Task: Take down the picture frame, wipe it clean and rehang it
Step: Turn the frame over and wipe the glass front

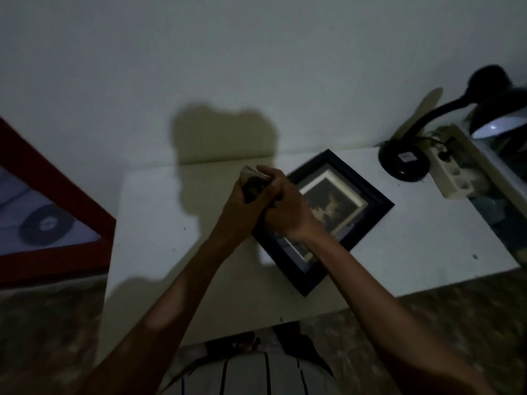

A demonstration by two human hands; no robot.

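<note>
Head view: left hand (242, 203) and right hand (285, 209) together grip a folded cloth (252, 176); the picture frame (325, 218) lies on the desk (159, 223) just beneath. Wiping seems next, needing the cloth lowered.

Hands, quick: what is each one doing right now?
Left hand: curled round a folded cloth.
Right hand: curled against the left hand, gripping the same cloth above the picture frame.

One black picture frame (336, 218), one cloth (253, 178), two hands, one desk lamp (445, 129), one power strip (453, 169), one white table (159, 223).
</note>
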